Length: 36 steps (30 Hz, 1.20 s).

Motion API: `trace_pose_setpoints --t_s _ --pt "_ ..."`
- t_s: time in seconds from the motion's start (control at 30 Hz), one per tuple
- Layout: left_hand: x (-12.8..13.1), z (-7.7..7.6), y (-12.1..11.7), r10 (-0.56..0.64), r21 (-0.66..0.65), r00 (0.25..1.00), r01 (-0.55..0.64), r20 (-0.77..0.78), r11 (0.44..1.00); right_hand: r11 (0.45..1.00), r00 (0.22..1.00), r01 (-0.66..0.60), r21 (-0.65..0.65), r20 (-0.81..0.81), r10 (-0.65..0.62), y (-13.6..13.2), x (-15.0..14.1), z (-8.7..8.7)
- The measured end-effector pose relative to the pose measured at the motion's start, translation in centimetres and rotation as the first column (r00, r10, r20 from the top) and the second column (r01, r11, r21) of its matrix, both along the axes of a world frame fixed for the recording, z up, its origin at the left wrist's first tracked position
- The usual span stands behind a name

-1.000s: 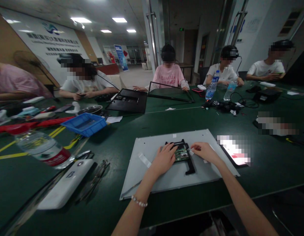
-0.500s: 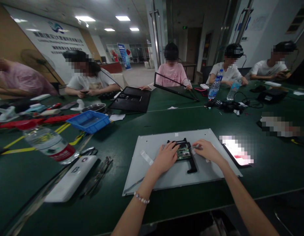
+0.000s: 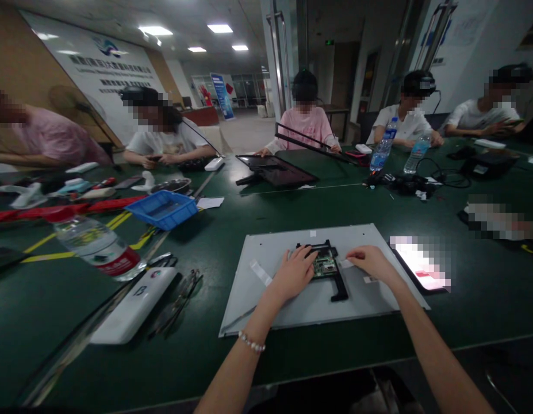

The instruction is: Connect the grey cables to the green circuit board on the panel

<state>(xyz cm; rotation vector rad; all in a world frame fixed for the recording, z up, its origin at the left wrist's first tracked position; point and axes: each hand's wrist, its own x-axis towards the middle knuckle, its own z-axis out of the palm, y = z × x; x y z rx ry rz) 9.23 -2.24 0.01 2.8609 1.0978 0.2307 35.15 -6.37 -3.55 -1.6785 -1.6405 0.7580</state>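
A grey metal panel [image 3: 292,305] lies flat on the green table in front of me. On it sits a small green circuit board [image 3: 325,266] in a black plastic bracket [image 3: 337,284]. My left hand [image 3: 294,273] rests on the left side of the board, fingers curled down onto it and the bracket. My right hand [image 3: 370,261] lies to the right of the board, its fingertips pinched on a small white piece at the board's edge.
A lit phone [image 3: 421,263] lies right of the panel. To the left are glasses [image 3: 176,303], a white case [image 3: 134,305], a tipped water bottle [image 3: 94,241] and a blue tray [image 3: 163,209]. Several people sit across the table with black panels [image 3: 277,168] and bottles [image 3: 382,152].
My hands have stayed on the board, the right one drawing slightly to the right. Across the table a person has turned and laid down a black panel.
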Motion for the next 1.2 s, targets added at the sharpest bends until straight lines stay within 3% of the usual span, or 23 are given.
trace_pose_setpoints --t_s 0.3,0.53,0.93,1.2 --pt "1.3 1.7 -1.6 -0.162 0.031 0.986 0.161 0.038 0.986 0.996 0.988 -0.012 -0.087 -0.156 -0.001 0.1 -0.5 -0.4" --pt "2.4 1.3 -2.8 -0.197 0.050 0.980 0.196 0.021 0.979 0.994 0.968 -0.040 -0.102 -0.251 0.013 0.1 -0.9 -0.1" --pt "2.6 1.3 -2.7 -0.189 0.047 0.982 0.188 0.019 0.981 1.000 0.998 0.003 -0.028 -0.066 -0.005 0.4 -1.2 -0.4" --pt "3.6 0.7 -3.1 -0.169 0.113 0.985 0.171 -0.033 0.979 0.999 0.999 0.005 0.044 -0.050 -0.003 0.3 -2.3 -0.4"
